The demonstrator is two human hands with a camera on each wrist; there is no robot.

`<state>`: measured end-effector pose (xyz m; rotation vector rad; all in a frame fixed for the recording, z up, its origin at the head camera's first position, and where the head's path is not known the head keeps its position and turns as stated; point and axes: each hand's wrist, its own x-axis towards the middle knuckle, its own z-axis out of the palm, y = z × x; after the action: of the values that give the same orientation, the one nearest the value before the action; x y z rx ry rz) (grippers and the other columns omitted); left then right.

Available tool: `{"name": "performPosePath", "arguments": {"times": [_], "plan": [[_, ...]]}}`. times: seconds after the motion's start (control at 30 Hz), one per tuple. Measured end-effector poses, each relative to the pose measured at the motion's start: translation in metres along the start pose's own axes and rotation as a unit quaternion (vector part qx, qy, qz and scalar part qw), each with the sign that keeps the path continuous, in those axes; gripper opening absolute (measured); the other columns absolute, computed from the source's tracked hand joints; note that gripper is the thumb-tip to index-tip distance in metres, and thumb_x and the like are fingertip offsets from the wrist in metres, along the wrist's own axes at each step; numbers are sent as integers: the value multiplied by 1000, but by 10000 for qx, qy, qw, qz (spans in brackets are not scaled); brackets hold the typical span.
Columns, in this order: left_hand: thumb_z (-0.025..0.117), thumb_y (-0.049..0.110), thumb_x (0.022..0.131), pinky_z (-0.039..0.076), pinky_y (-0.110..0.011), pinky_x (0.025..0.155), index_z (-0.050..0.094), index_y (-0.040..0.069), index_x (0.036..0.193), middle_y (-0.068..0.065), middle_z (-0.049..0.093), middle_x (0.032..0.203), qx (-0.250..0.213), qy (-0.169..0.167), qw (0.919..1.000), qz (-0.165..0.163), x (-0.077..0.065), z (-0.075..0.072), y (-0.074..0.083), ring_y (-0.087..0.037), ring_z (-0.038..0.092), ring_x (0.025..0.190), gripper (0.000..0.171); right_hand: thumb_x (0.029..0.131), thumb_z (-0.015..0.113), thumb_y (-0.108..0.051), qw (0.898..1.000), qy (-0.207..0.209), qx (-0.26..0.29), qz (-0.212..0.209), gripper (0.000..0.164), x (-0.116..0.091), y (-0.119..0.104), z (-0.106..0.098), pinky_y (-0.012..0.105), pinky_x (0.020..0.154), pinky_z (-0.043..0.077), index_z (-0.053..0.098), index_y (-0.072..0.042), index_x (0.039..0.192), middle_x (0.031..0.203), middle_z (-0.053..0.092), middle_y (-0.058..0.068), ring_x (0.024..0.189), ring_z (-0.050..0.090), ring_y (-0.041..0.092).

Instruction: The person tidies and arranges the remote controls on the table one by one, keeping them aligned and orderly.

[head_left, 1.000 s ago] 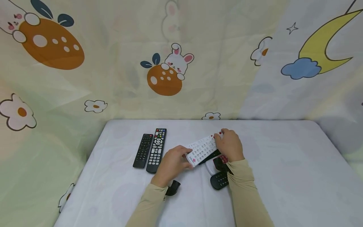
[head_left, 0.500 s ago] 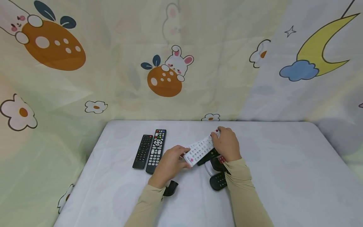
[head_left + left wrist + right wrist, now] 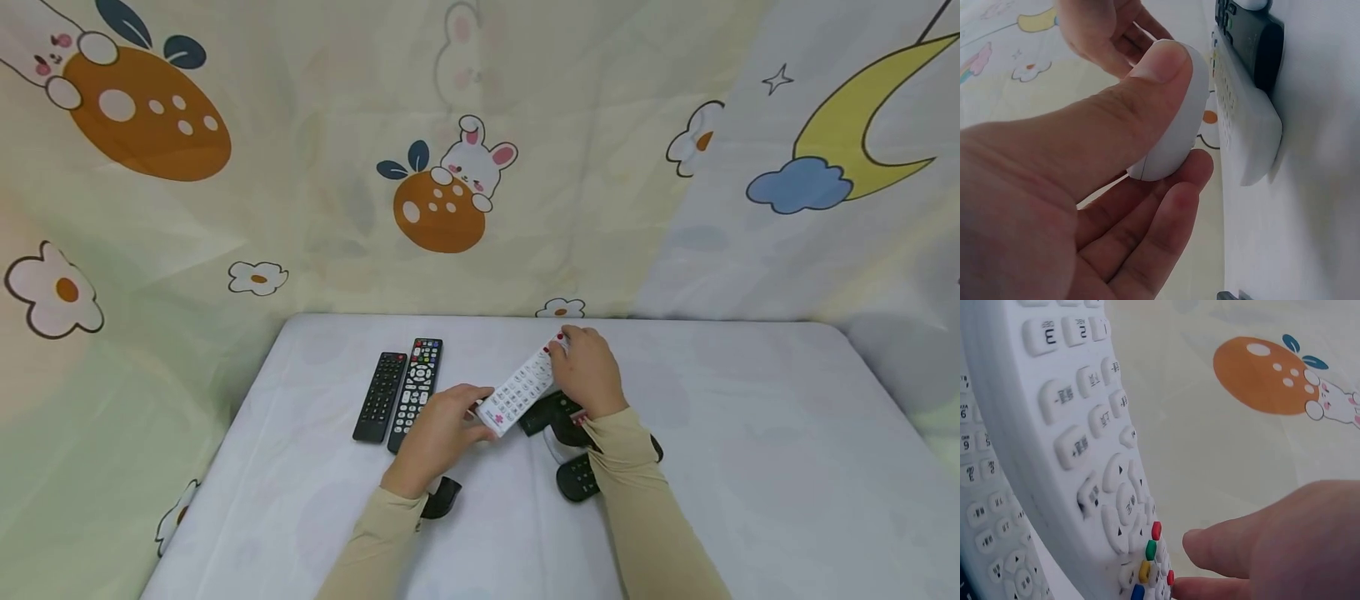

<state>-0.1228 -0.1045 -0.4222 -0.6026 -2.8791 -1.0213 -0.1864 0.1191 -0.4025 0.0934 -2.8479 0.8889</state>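
Observation:
A white remote control point(image 3: 517, 392) with a pink mark at its lower end slants between my two hands. My left hand point(image 3: 438, 433) pinches its lower end, with the thumb point(image 3: 1161, 62) on one side and fingers on the other in the left wrist view. At the upper end, beside the red buttons, my right hand point(image 3: 591, 371) holds it by the edges. The right wrist view shows its keypad point(image 3: 1085, 425) up close, coloured keys near the right thumb point(image 3: 1222, 547). Below the right wrist lie a dark remote point(image 3: 537, 417) and a partly hidden white remote point(image 3: 557, 448).
Two black remotes, a shorter one point(image 3: 380, 398) and a longer one point(image 3: 420, 375), lie side by side on the white table point(image 3: 765, 467) at left. Another black remote point(image 3: 575, 479) shows under the right sleeve. A patterned cloth point(image 3: 322, 208) hangs behind the table.
The white remote has swung to a steeper slant and shifted left. Both hands have moved slightly left with it, uncovering more of the dark remote underneath.

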Motion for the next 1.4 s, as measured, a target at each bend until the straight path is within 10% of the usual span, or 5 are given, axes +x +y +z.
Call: {"name": "performPosePath", "arguments": {"times": [1.4], "plan": [[92,16,70,55,-28,74,66,2,126,-5,68,116,722,714,9947,-164,-29,-5,-13,-12,63,87,63,101,57,-18,9973,-375,206,-591,40,23,-45,40,53,103,45,59,5,134,134,57,26,127,51,41]]}}
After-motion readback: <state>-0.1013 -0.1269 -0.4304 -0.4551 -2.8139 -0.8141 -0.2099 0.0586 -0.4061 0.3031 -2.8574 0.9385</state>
